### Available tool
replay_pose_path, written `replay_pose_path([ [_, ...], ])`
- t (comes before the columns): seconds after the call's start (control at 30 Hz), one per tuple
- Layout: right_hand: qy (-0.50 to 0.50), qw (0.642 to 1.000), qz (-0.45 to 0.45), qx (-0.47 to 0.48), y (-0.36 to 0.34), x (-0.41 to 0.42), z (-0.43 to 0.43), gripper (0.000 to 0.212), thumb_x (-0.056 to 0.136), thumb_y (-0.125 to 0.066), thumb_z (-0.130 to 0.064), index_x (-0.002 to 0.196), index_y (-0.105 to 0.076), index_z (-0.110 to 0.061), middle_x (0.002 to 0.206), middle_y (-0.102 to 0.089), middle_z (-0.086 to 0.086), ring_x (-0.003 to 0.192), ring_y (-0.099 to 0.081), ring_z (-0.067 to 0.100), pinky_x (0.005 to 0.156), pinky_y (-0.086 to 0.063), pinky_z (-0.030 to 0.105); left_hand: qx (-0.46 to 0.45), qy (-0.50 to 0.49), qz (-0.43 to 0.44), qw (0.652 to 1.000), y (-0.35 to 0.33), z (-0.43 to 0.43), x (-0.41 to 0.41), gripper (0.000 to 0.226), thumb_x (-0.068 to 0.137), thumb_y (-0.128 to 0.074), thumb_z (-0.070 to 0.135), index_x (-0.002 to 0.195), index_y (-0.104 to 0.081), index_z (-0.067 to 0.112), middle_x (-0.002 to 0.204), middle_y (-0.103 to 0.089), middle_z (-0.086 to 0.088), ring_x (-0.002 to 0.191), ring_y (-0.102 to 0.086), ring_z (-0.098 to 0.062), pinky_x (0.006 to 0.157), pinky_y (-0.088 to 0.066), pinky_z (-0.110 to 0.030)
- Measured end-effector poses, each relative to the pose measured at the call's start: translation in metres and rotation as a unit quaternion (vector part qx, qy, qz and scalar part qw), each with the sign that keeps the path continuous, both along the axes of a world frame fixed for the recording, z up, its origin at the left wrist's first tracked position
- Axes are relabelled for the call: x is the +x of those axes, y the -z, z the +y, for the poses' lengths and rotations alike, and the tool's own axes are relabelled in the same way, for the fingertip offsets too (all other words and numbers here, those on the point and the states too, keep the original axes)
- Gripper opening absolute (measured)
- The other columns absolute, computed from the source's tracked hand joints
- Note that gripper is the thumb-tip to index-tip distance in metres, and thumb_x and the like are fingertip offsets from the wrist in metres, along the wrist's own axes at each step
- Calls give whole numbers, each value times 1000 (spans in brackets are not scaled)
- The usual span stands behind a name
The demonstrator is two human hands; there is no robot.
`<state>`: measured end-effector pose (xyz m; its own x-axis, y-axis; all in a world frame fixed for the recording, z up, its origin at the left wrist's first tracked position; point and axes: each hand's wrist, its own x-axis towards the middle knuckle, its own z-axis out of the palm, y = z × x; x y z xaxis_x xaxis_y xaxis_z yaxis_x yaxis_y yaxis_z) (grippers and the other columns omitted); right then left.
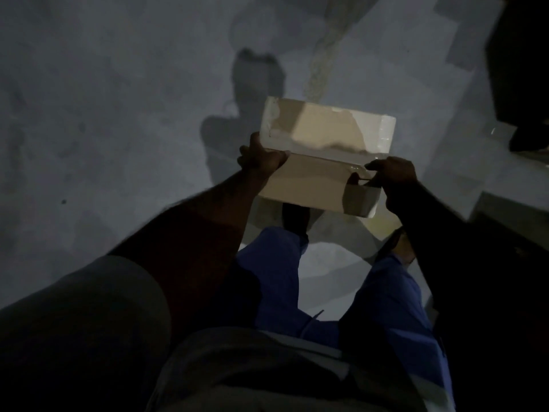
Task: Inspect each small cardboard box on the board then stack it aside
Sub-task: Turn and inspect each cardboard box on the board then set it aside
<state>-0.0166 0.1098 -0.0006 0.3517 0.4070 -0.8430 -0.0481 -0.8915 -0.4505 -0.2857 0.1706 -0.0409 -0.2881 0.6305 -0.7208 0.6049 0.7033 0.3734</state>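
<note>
In the dim head view I hold one cardboard box (320, 153) in the air in front of me, above my legs. It is tan with pale tape along its ends and middle seam. My left hand (261, 159) grips its left end, fingers curled round the edge. My right hand (392, 179) pinches the right end near the seam and casts a shadow on the box's near face. No board or other boxes show in the frame.
Grey concrete floor (104, 114) spreads to the left and ahead, with my shadow on it. Pale steps or slabs (463, 84) rise at the right, beside a dark shape (523, 69) in the upper right corner. My blue trousers (392, 292) and feet are below the box.
</note>
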Motion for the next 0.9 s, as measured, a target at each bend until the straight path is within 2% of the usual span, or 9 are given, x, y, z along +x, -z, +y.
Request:
replay_pose_path([
  [0.13,81,996,-4,27,-43,11,-4,21,83,-78,0,104,-75,1,91,-71,10,75,-69,23,57,-60,29,47,-23,-27,998,-48,8,7,79,74,-88,41,142,-49,33,139,-41,-12,125,-45,-37,98,-55,-46],
  [0.23,132,991,14,30,-80,18,-15,31,73,-85,-10,101,-77,1,107,-77,17,94,-76,33,79,-64,40,70,-18,-65,995,-90,15,12,76,68,-90,39,133,-50,38,133,-39,-9,121,-48,-34,92,-58,-43],
  [0.37,152,987,40,45,-134,14,-30,7,88,-77,-5,93,-75,1,89,-77,14,59,-72,19,50,-56,25,64,46,-121,990,-142,22,22,95,60,-92,44,141,-43,41,136,-45,-9,122,-51,-32,102,-50,-42],
  [0.47,154,985,29,75,-166,13,-43,17,89,-76,-9,106,-78,-4,97,-75,7,68,-66,13,50,-48,13,63,102,-128,985,-171,29,30,114,47,-87,57,146,-33,44,142,-51,-8,125,-53,-34,105,-48,-50],
  [0.53,152,983,11,100,-181,18,-49,7,86,-79,-12,93,-77,-10,90,-74,1,76,-67,16,53,-47,11,57,126,-140,980,-187,34,35,115,53,-87,50,152,-29,39,145,-51,-8,128,-51,-35,106,-48,-53],
  [0.57,161,979,10,121,-187,21,-51,8,84,-82,-10,89,-77,-12,91,-77,2,83,-70,19,63,-54,16,58,126,-146,979,-194,36,38,113,57,-87,45,153,-29,37,145,-52,-7,128,-51,-34,106,-48,-53],
  [0.67,162,969,7,188,-201,28,-61,30,81,-81,-6,108,-78,-18,108,-80,2,100,-76,23,87,-61,37,81,104,-158,979,-203,36,46,108,56,-87,37,150,-34,37,142,-54,-2,126,-53,-32,105,-51,-53],
  [0.77,161,959,19,233,-218,33,-71,50,86,-73,-1,132,-65,-19,122,-76,-1,106,-73,17,87,-60,38,97,97,-153,979,-216,28,57,108,53,-85,43,149,-34,41,143,-54,-1,126,-54,-31,105,-51,-50],
  [0.9,142,951,36,274,-234,49,-92,55,90,-72,-4,133,-56,-34,131,-70,-3,118,-68,20,94,-60,43,134,156,-100,973,-255,14,81,105,58,-81,60,149,-30,47,142,-56,-1,126,-56,-33,105,-49,-51],
])
